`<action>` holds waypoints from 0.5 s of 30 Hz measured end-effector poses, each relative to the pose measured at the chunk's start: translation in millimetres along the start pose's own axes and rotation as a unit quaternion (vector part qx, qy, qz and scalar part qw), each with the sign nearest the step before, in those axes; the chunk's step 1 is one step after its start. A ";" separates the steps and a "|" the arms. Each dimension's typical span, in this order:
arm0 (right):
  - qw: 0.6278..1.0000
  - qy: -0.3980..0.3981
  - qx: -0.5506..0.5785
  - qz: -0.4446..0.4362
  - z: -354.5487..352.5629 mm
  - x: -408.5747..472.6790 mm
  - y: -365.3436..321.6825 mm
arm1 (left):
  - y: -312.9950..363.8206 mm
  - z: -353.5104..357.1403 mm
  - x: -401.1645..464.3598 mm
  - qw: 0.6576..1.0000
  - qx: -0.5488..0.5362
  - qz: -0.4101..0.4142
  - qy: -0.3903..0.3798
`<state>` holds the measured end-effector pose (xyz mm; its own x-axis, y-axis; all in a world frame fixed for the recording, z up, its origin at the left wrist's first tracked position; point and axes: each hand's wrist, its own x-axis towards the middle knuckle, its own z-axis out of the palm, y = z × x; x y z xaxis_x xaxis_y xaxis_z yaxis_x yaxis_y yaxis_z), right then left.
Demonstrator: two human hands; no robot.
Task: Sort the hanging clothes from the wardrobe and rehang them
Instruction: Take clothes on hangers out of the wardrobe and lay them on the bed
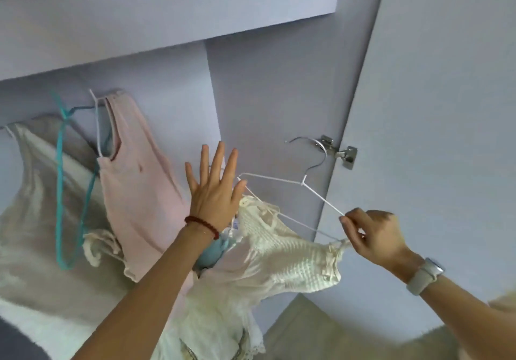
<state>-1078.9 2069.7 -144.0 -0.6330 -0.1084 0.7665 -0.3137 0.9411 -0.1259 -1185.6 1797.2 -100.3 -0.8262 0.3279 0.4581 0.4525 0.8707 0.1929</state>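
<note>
Two garments hang left: pink top (134, 181), beige top (33, 192); teal hanger (62, 192) between.

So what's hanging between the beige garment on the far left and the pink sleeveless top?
In the head view, an empty teal wire hanger hangs between the beige garment and the pink sleeveless top, overlapping both.

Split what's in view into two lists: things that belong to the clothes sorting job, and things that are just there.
Job:
white hanger, pinched by right hand
cream knitted top
pink sleeveless top
teal hanger
beige garment
left hand, fingers spread

Just there:
door hinge
wardrobe door
smartwatch
bead bracelet
</note>
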 end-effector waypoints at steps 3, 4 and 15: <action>0.997 -0.001 -0.066 0.046 -50.6 -35.8 18.0 | 31.6 14.8 0.7 0.989 -0.065 0.098 -0.093; 0.994 -0.002 -0.093 0.063 -67.8 -47.7 25.4 | 45.9 20.1 -2.7 0.979 -0.102 0.130 -0.117; 0.886 0.086 -0.281 0.359 -218.3 -185.7 98.8 | 269.9 38.4 -43.1 0.921 -0.246 0.268 -0.139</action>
<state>-837.8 2252.7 -161.3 -0.3943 0.5871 0.7070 0.5584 0.7641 -0.3231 -1040.7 2032.1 -101.3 -0.4635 0.8027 0.3752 0.8611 0.3081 0.4045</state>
